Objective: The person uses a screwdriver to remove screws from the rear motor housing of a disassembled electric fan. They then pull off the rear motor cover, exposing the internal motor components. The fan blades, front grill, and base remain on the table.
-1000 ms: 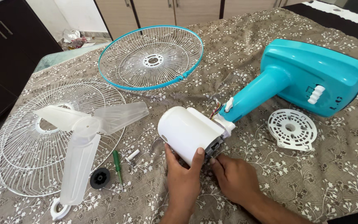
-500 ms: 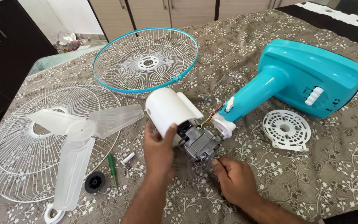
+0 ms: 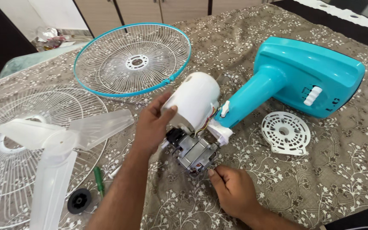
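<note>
My left hand (image 3: 152, 123) grips a white plastic motor cover (image 3: 192, 100) and holds it lifted off and tilted above the bare metal fan motor (image 3: 194, 153). My right hand (image 3: 235, 191) rests on the cloth with its fingertips touching the motor's near end. Coloured wires run from the motor into the white neck joint (image 3: 220, 132) of the teal fan stand (image 3: 307, 76), which lies on its side to the right.
A teal-rimmed wire grille (image 3: 133, 59) lies at the back. A white grille (image 3: 5, 149) at left carries a translucent three-blade fan (image 3: 56, 140). A green screwdriver (image 3: 99, 179), black round nut (image 3: 79, 200) and white slotted disc (image 3: 285, 132) lie on the floral cloth.
My left hand pulled the white cover off the motor, lifted it up and back toward the stand, and exposed the metal motor. My right hand stayed at the motor's end.
</note>
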